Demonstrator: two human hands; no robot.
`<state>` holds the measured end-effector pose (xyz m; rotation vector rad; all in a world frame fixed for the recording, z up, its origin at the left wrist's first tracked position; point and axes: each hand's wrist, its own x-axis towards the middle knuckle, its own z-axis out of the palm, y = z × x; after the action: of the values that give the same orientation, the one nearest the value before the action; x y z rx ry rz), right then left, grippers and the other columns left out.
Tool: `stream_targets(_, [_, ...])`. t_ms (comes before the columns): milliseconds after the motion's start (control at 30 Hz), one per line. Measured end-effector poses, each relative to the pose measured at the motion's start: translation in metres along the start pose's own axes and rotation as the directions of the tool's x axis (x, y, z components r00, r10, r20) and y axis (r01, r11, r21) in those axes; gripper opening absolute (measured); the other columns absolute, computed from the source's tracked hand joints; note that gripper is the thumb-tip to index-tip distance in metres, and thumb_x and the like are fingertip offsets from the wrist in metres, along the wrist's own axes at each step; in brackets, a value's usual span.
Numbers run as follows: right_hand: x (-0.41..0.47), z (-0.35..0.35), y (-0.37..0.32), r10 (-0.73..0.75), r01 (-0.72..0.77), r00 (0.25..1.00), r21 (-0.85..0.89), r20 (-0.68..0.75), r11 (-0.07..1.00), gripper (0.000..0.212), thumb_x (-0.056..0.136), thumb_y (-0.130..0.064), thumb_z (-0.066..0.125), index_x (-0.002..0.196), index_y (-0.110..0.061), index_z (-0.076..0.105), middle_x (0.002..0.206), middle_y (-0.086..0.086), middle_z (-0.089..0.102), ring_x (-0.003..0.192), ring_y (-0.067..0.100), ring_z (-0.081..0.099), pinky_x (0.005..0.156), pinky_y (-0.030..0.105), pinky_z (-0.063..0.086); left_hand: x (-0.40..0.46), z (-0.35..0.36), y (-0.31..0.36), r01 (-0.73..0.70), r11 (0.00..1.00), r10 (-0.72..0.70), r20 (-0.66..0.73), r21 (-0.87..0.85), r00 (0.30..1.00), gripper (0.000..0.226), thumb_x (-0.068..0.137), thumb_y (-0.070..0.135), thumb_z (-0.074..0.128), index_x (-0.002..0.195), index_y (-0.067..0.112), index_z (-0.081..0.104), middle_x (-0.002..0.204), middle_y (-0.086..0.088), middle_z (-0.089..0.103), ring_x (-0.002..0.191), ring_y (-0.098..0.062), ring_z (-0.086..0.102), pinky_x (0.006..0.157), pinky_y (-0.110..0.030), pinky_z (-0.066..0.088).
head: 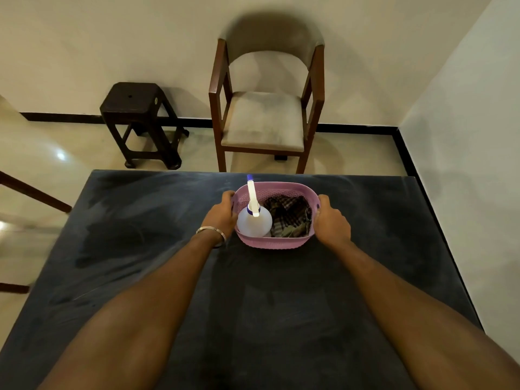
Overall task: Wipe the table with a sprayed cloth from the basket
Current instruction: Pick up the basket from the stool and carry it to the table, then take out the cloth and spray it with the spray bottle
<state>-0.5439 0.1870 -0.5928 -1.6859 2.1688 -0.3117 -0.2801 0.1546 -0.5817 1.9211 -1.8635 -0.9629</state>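
A pink plastic basket (270, 242) stands on the dark table (140, 249), toward its far edge. Inside it, a white spray bottle (253, 220) with a blue nozzle lies on the left, and a dark checked cloth (289, 218) is bunched on the right. My left hand (222, 212) grips the basket's left handle; a metal bangle circles that wrist. My right hand (330, 220) grips the right handle. Both arms reach straight out over the table.
The tabletop shows dusty, smeared patches. Beyond its far edge stand a wooden armchair (264, 119) with a beige cushion and a dark stool (140, 119) to its left. A white wall (464, 136) runs close along the table's right side.
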Motion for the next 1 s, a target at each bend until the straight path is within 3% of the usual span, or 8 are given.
stream_targets(200, [-0.003,0.002,0.001,-0.003,0.003,1.000,0.023,-0.008,1.000,0.038,0.103,-0.026,0.049,0.137,-0.019,0.035,0.107,0.006,0.065,0.077,0.012,0.057,0.059,0.028,0.045,0.000,0.004,0.004,0.026,1.000,-0.026,-0.018,0.013,1.000,0.046,0.100,0.030,0.045,0.141,0.016,0.029,0.125,-0.016,0.060,0.104,-0.031,0.063,0.094,-0.048,0.052])
stream_targets(300, [0.000,0.002,0.001,-0.006,0.006,1.000,0.023,0.016,1.000,0.035,0.103,-0.025,0.049,0.134,-0.019,0.036,0.107,0.006,0.065,0.077,0.013,0.057,0.060,0.030,0.047,0.002,0.006,0.001,0.024,0.999,-0.024,-0.002,0.029,1.000,0.057,0.100,0.030,0.045,0.150,0.018,0.019,0.132,-0.016,0.056,0.113,-0.033,0.060,0.098,-0.049,0.049])
stream_targets(400, [0.001,-0.001,-0.003,-0.018,0.018,1.000,-0.058,-0.006,0.998,0.041,0.099,-0.026,0.055,0.135,-0.017,0.039,0.116,0.009,0.064,0.092,0.021,0.063,0.073,0.037,0.053,0.005,0.007,0.002,-0.009,0.998,0.012,-0.034,0.070,0.999,0.070,0.098,0.021,0.050,0.154,0.020,0.007,0.150,-0.014,0.040,0.138,-0.036,0.037,0.110,-0.050,0.035])
stream_targets(500, [0.000,-0.004,-0.010,-0.168,0.113,0.972,-0.305,-0.162,0.946,0.059,0.088,-0.030,0.068,0.139,-0.014,0.044,0.132,0.011,0.056,0.118,0.028,0.056,0.094,0.045,0.048,-0.002,0.010,0.009,-0.107,0.994,0.110,-0.191,0.028,0.975,0.061,0.097,0.011,0.048,0.152,0.012,0.021,0.155,-0.012,0.031,0.146,-0.028,0.024,0.118,-0.042,0.020])
stream_targets(600, [0.005,-0.008,-0.026,-0.313,0.208,0.912,-0.359,-0.264,0.910,0.048,0.086,-0.028,0.068,0.128,-0.010,0.056,0.126,0.011,0.058,0.113,0.026,0.055,0.092,0.041,0.046,-0.012,0.017,0.014,-0.153,0.986,0.119,-0.394,-0.058,0.912,0.048,0.095,0.009,0.048,0.143,0.007,0.040,0.145,-0.013,0.043,0.134,-0.027,0.042,0.110,-0.038,0.037])
stream_targets(700, [0.019,-0.004,-0.039,-0.417,0.367,0.903,-0.312,-0.108,0.876,0.031,0.091,-0.025,0.063,0.118,-0.012,0.062,0.121,0.007,0.060,0.108,0.021,0.056,0.092,0.036,0.047,-0.019,0.024,0.021,-0.225,0.965,0.154,-0.405,-0.133,0.901,0.046,0.093,0.015,0.053,0.138,0.008,0.045,0.132,-0.010,0.049,0.116,-0.021,0.053,0.095,-0.033,0.049])
stream_targets(867, [0.038,0.010,-0.047,-0.382,0.449,0.888,-0.299,0.257,0.842,0.053,0.087,-0.028,0.072,0.135,-0.015,0.053,0.136,0.008,0.057,0.124,0.024,0.054,0.106,0.040,0.045,-0.024,0.035,0.029,-0.229,0.956,0.141,-0.397,-0.183,0.907,0.050,0.091,0.013,0.059,0.138,0.007,0.045,0.128,-0.010,0.052,0.111,-0.019,0.057,0.092,-0.031,0.051])
stream_targets(1000, [0.042,0.018,-0.047,-0.332,0.435,0.895,-0.415,0.299,0.799,0.060,0.085,-0.028,0.075,0.137,-0.014,0.050,0.139,0.010,0.054,0.128,0.026,0.051,0.108,0.040,0.043,-0.028,0.037,0.026,-0.211,0.954,0.133,-0.335,-0.211,0.933,0.042,0.092,0.014,0.059,0.132,0.011,0.050,0.120,-0.005,0.058,0.106,-0.013,0.057,0.095,-0.034,0.052])
